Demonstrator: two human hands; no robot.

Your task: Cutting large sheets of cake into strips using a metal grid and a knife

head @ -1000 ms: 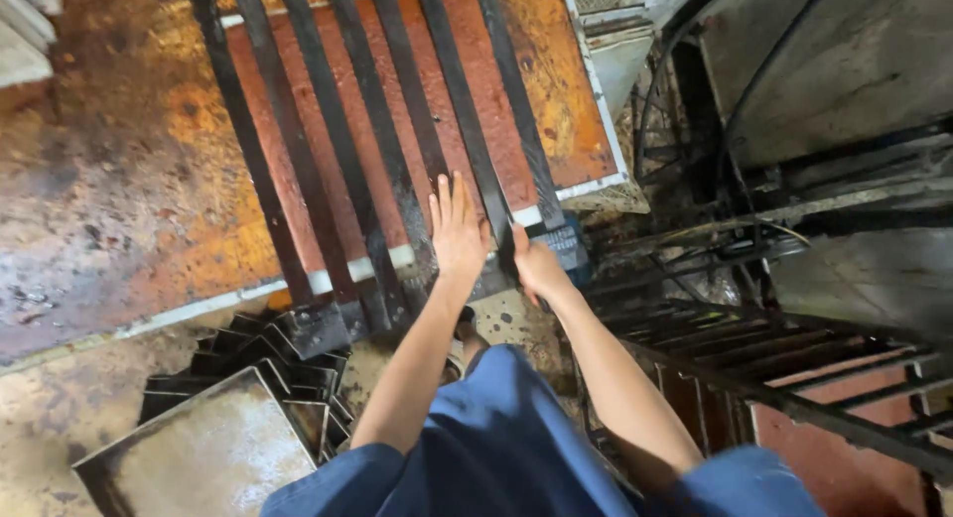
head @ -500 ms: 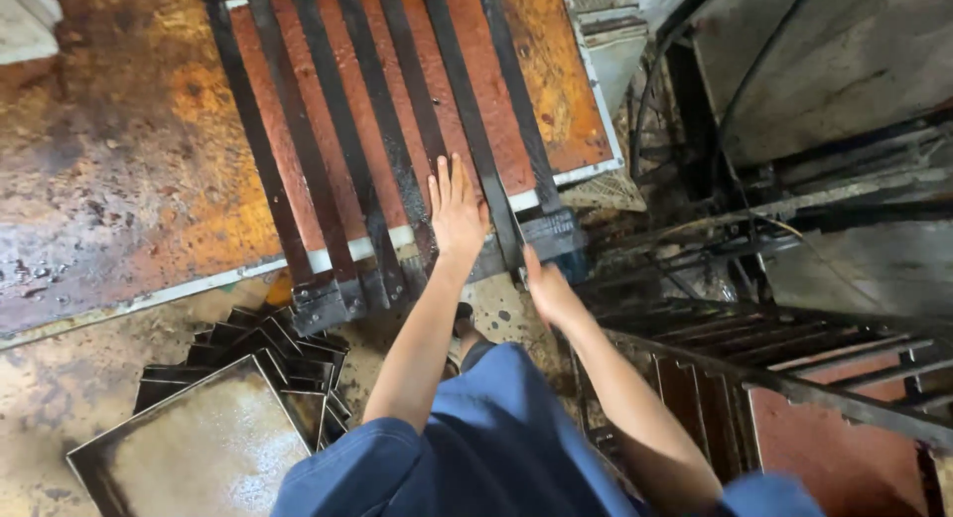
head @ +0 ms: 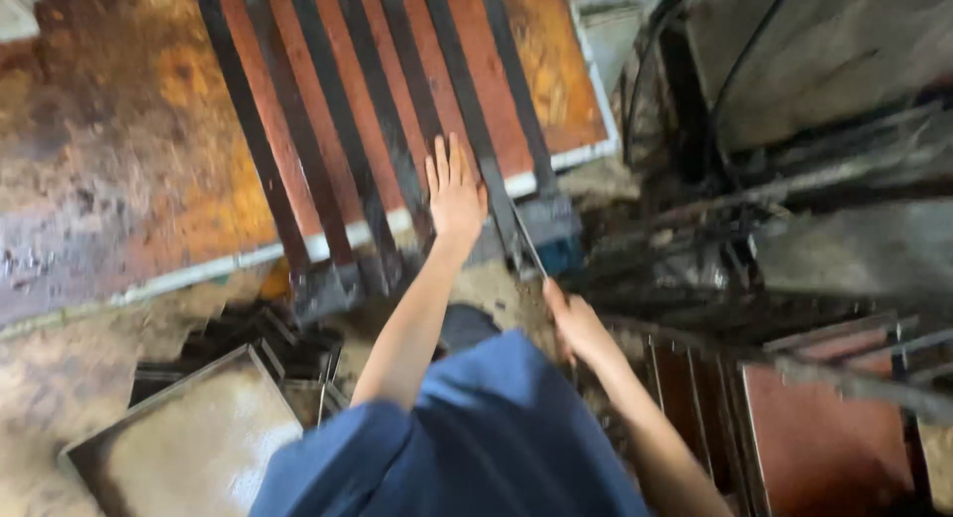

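- On the rusty orange floor plate (head: 129, 150), a row of dark flat steel bars (head: 338, 130) lies side by side, running away from the camera; near ends sit on a pale edge strip (head: 199, 274).
- Lower left: stack of shallow metal trays (head: 189, 438), top one dusty grey, just beside the bar ends.
- Right side: cluttered dark metal framework (head: 754, 209) and red-brown panels (head: 824, 418), crowding the right arm.
- Blue sleeves (head: 476, 448) fill the bottom centre and hide the floor below the arms.
- Left hand (head: 455, 192): fingers spread flat, palm down, pressing on the bars near their near ends; nothing gripped.
- Right hand (head: 576, 323): closed around a thin metal rod (head: 531, 244) that slants up toward the bar ends, just right of the left hand.
- Motion blur; rod tip contact unclear.
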